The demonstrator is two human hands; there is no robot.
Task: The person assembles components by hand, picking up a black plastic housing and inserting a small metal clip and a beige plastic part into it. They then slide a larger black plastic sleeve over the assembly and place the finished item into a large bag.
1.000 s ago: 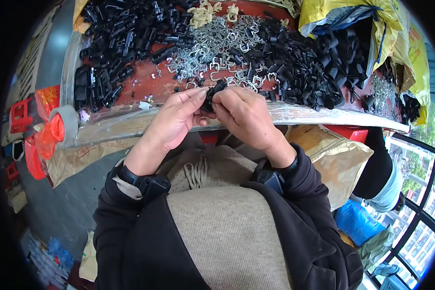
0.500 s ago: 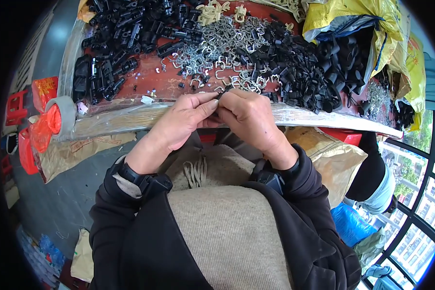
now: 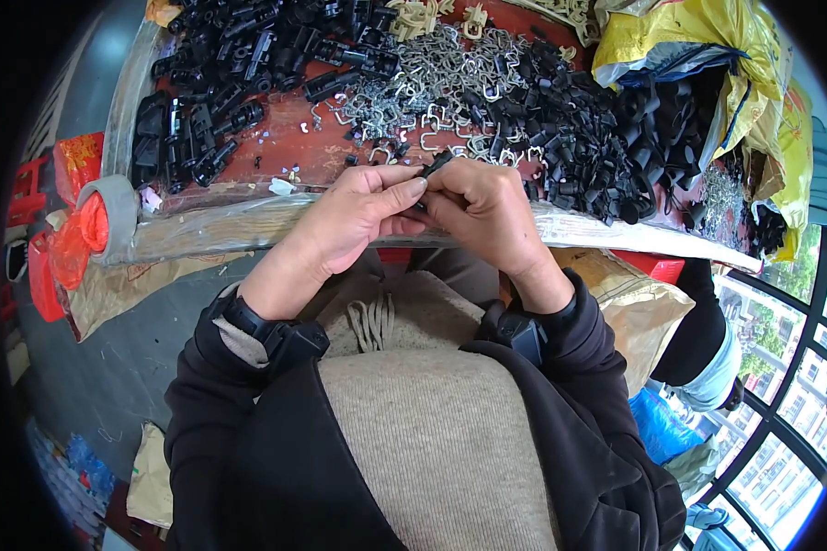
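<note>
Both hands meet over the near edge of the red tabletop [image 3: 312, 151]. My left hand [image 3: 358, 216] is closed, thumb and fingers pinching a small black plastic part [image 3: 436, 163]. From the other side my right hand [image 3: 487, 211] grips the same part between thumb and bent forefinger. Only the upper end of the part shows; the fingers cover the rest. Just beyond the hands lie bent metal wire clips [image 3: 446, 124] and a heap of small silver metal pieces [image 3: 377, 115]. A pile of small black plastic pieces [image 3: 570, 138] spreads to the right of them.
Larger black plastic assemblies [image 3: 257, 55] fill the far left. Cream plastic parts [image 3: 418, 18] lie at the back. A yellow woven sack [image 3: 680, 41] spills black pieces at right. A grey tape roll [image 3: 112, 220] hangs at the left corner. Another person [image 3: 703, 340] is at the right.
The black part has risen into sight above my fingertips. My right hand has turned slightly and shifted a little right. The whole view has shifted slightly.
</note>
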